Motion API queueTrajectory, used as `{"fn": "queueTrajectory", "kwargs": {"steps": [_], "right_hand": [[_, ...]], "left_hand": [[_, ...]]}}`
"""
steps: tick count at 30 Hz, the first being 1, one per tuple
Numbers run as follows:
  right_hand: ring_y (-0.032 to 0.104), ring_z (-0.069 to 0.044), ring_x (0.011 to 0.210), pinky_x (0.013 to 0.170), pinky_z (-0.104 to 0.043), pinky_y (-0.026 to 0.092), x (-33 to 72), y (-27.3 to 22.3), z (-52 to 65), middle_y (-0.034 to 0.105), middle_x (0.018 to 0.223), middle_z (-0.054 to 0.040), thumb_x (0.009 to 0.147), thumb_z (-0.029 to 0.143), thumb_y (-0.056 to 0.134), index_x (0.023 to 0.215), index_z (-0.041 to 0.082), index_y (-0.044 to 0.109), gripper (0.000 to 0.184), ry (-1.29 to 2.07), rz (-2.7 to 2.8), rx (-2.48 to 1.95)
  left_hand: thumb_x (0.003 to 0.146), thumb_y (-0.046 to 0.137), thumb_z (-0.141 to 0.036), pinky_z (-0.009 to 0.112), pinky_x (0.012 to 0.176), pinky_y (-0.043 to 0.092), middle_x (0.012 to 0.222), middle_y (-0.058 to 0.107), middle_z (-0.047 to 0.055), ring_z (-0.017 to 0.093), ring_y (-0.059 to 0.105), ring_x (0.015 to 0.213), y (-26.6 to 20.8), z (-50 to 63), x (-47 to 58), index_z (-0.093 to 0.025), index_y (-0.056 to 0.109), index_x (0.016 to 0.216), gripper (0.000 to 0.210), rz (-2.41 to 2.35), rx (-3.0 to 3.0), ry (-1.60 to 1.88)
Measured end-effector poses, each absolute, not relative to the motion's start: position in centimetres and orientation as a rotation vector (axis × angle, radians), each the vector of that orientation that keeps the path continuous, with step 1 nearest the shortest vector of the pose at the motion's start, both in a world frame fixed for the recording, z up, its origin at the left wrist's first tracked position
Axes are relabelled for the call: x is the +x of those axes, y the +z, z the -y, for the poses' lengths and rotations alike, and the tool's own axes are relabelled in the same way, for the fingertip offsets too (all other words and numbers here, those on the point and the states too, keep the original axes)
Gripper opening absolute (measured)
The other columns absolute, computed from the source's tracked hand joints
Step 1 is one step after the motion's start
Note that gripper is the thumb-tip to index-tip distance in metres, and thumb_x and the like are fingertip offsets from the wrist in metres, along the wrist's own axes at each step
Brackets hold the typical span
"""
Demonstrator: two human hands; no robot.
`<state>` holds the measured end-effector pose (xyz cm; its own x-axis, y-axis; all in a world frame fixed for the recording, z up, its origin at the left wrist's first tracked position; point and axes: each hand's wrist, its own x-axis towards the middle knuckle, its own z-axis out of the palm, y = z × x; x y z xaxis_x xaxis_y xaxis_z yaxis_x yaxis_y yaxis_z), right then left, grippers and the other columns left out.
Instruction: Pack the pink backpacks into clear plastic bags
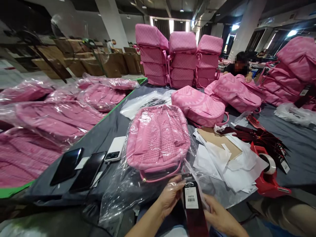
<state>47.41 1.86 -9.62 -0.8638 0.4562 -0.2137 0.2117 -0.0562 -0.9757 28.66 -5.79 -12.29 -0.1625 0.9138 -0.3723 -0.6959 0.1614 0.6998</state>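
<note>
A pink backpack (158,141) lies on the table before me inside a clear plastic bag (116,194). The bag's loose end spreads towards me. Below the backpack's handle is a long dark hang tag (197,219) with a white barcode label (191,197). My left hand (170,196) is closed, pinching the tag's upper left edge with bag film around the fingers. On the lower right edge of the tag, my right hand (217,212) is closed too; its fingertips are partly hidden behind the tag and plastic.
Bagged pink backpacks (56,118) fill the left side. Two phones (66,166) and a white device (116,149) lie nearby. At right are paper sheets (237,174), a red tape dispenser (268,184) and dark tags (261,138). Backpack stacks (182,59) and a person (238,64) are behind.
</note>
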Motion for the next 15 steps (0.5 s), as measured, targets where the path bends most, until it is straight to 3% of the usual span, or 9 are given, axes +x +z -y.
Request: {"fn": "queueTrajectory", "kwargs": {"steps": [3, 7, 9, 11, 13, 15], "right_hand": [[0.066, -0.030, 0.113, 0.106, -0.047, 0.049, 49.0, -10.4, -2.4, 0.074, 0.115, -0.0111, 0.092, 0.069, 0.055, 0.124, 0.020, 0.072, 0.061, 2.073, 1.991, -0.842], [0.067, -0.030, 0.109, 0.103, -0.046, 0.051, 50.1, -11.4, -2.9, 0.074, 0.112, -0.0109, 0.092, 0.073, 0.052, 0.123, 0.019, 0.072, 0.065, 1.979, 2.006, -0.961], [0.067, -0.030, 0.109, 0.101, -0.044, 0.052, 49.9, -12.2, -2.6, 0.073, 0.116, -0.0114, 0.090, 0.074, 0.054, 0.123, 0.019, 0.071, 0.066, 1.934, 1.983, -0.999], [0.068, -0.030, 0.107, 0.098, -0.042, 0.053, 49.5, -13.3, -2.4, 0.074, 0.116, -0.0111, 0.085, 0.072, 0.061, 0.121, 0.019, 0.070, 0.065, 1.856, 1.991, -1.017], [0.069, -0.029, 0.097, 0.088, -0.039, 0.055, 49.2, -14.4, -2.3, 0.076, 0.103, -0.0099, 0.083, 0.067, 0.065, 0.108, 0.017, 0.072, 0.057, 1.705, 2.063, -1.055], [0.067, -0.025, 0.078, 0.074, -0.034, 0.054, 49.4, -15.3, -2.5, 0.073, 0.082, -0.0068, 0.086, 0.065, 0.060, 0.089, 0.017, 0.069, 0.049, 1.498, 2.143, -1.124]], "left_hand": [[0.062, 0.093, -0.056, 0.028, 0.075, 0.052, 0.094, 0.076, 0.008, 0.022, 0.069, 0.086, -13.1, 6.3, 28.7, -0.016, 0.076, 0.093, 0.054, -1.188, 0.292, 1.455], [0.061, 0.089, -0.063, 0.027, 0.068, 0.050, 0.088, 0.075, 0.008, 0.020, 0.067, 0.077, -13.7, 6.3, 29.3, -0.015, 0.074, 0.088, 0.057, -1.300, 0.351, 1.454], [0.065, 0.084, -0.068, 0.024, 0.058, 0.046, 0.074, 0.071, 0.004, 0.016, 0.062, 0.062, -14.0, 6.0, 29.7, -0.015, 0.073, 0.084, 0.058, -1.331, 0.443, 1.433], [0.069, 0.076, -0.076, 0.023, 0.044, 0.034, 0.052, 0.058, -0.002, 0.013, 0.047, 0.042, -14.5, 6.1, 29.9, -0.015, 0.072, 0.084, 0.063, -1.437, 0.560, 1.334], [0.071, 0.074, -0.075, 0.025, 0.040, 0.027, 0.040, 0.047, -0.006, 0.013, 0.037, 0.034, -15.1, 6.7, 29.5, -0.017, 0.073, 0.090, 0.062, -1.596, 0.669, 1.235], [0.075, 0.078, -0.064, 0.028, 0.047, 0.036, 0.045, 0.055, -0.003, 0.016, 0.046, 0.039, -15.3, 7.5, 28.4, -0.020, 0.075, 0.096, 0.050, -1.754, 0.822, 1.212]]}}
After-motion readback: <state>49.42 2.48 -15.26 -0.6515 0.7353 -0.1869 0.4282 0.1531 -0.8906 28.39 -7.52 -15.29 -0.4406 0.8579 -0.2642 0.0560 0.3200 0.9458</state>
